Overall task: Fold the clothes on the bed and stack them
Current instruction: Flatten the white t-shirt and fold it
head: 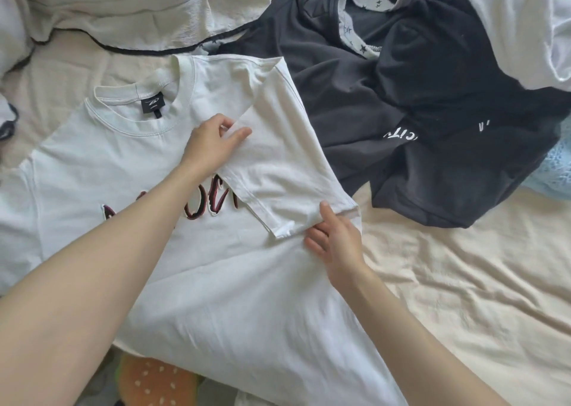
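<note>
Both bare arms stretched forward, hands low and busy at mid-frame.

The left forearm comes in from the lower left edge and runs up to the middle, where the left hand (213, 141) lies palm down, thumb and fingers pinching together at the tips. The right forearm rises from the bottom right toward the centre; the right hand (335, 240) sits lower, thumb pointing up, fingers loosely curled and spread leftward.

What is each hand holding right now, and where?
Both grip the white T-shirt: left hand pinches the folded sleeve's upper edge, right hand its hem.
</note>
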`<state>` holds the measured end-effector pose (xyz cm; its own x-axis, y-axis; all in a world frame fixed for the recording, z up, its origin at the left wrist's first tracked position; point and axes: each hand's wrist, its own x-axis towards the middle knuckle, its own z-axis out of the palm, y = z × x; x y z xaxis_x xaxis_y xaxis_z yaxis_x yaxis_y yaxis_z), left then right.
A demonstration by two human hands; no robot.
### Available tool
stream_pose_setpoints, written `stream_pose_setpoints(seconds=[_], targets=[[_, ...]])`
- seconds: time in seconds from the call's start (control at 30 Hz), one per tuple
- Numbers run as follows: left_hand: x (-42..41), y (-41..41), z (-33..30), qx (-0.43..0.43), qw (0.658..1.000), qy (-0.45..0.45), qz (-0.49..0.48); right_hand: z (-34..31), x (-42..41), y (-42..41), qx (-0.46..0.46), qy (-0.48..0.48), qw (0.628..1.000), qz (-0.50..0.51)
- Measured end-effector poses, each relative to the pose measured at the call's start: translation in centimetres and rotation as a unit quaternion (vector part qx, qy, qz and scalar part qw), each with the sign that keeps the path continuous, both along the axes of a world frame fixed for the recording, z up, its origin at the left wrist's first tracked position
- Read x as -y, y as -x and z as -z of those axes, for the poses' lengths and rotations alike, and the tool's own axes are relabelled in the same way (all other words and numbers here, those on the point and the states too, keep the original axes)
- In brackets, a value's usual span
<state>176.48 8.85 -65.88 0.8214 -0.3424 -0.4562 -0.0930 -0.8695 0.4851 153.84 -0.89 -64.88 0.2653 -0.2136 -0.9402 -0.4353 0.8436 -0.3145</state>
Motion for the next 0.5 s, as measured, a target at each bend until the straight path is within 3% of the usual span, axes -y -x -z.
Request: stream_pose_setpoints(seconds=[0.23,0.4,0.5], targets=[[-3.5,0.8,-0.4,-0.031,0.999,0.014,-0.032,-0.6,-3.0,-2.0,-0.049,-0.021,0.997,-0.062],[-3.9,0.6,-1.0,-0.021,0.994,0.074,-0.081,-1.0,-3.9,-2.0,-0.058,0.031,0.995,-0.076],[-4.4,0.9,-0.9,0.0,0.995,0.062,-0.078,-1.1,-4.2,-1.4,-0.062,0.057,0.991,-0.104]])
